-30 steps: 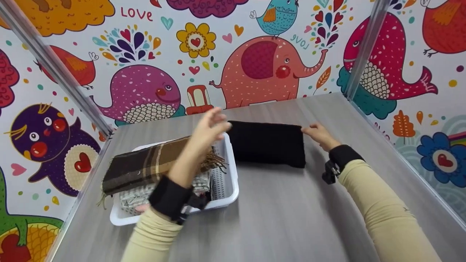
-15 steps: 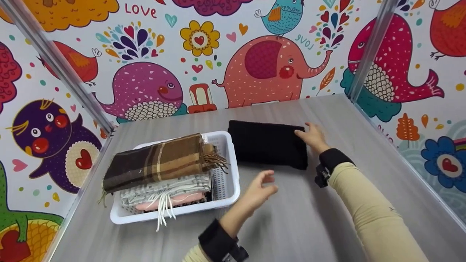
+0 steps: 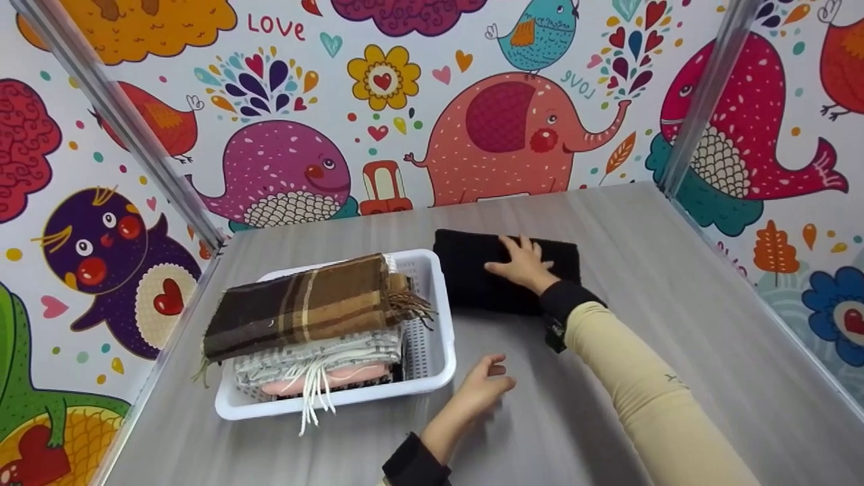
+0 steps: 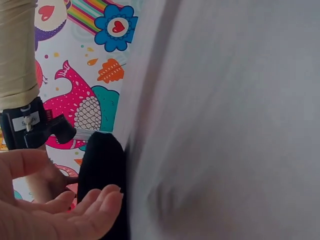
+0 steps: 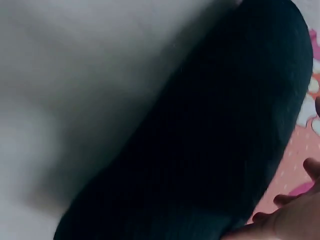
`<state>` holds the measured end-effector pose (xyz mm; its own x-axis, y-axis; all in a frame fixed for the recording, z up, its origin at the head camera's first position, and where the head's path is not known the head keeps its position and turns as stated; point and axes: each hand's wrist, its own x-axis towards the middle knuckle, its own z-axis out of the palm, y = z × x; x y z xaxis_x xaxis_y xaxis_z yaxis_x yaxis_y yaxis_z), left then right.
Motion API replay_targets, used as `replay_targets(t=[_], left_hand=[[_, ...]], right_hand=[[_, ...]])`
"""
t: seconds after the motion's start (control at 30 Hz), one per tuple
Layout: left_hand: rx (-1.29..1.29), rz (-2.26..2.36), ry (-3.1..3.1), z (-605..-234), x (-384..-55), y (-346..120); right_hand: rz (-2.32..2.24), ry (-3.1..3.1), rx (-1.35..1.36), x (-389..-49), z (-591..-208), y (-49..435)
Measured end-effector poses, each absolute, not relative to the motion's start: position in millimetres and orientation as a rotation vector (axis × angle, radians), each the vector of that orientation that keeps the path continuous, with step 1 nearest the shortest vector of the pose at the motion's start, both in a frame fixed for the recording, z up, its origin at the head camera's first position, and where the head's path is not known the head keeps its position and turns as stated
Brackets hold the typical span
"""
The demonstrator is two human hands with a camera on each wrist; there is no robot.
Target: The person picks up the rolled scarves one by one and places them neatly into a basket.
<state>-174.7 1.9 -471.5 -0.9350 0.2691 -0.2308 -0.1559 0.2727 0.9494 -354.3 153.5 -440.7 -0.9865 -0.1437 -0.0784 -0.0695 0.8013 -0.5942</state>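
A black folded cloth (image 3: 472,280) lies on the table to the right of the basket, and it fills much of the right wrist view as a thick dark bundle (image 5: 200,135). Over its top my right hand (image 3: 525,264) spreads its fingers; whether they touch the fabric is hard to tell. My left hand (image 3: 482,390) hovers above the table in front of the cloth, fingers loosely bent and holding nothing. In the left wrist view, that hand's fingers (image 4: 107,205) appear before the cloth's dark end (image 4: 102,165).
A white plastic basket (image 3: 445,331) stands at the left. On top of its stack lies a brown plaid scarf (image 3: 297,307) with fringe, above a grey-white checked scarf (image 3: 331,351) and a pink cloth (image 3: 358,375). White tassels (image 3: 316,398) hang over the front rim. Patterned walls enclose the table.
My left hand has moved from above the basket to the right and toward the front of the table. My right hand has shifted left from the cloth's right edge to over its top.
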Motion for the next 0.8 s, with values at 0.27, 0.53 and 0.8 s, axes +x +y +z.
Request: replay_targets(t=[0.27, 0.53, 0.8], left_hand=[[0.062, 1.732, 2.125, -476, -176, -3], [0.006, 1.789, 2.096, -476, -179, -8], [0.025, 1.787, 2.075, -477, -177, -10]], right_hand=[[-0.645, 2.826, -0.159, -357, -459, 153], [-0.556, 2.785, -0.185, -360, -458, 153], [-0.491, 2.804, -0.217, -360, -459, 166]])
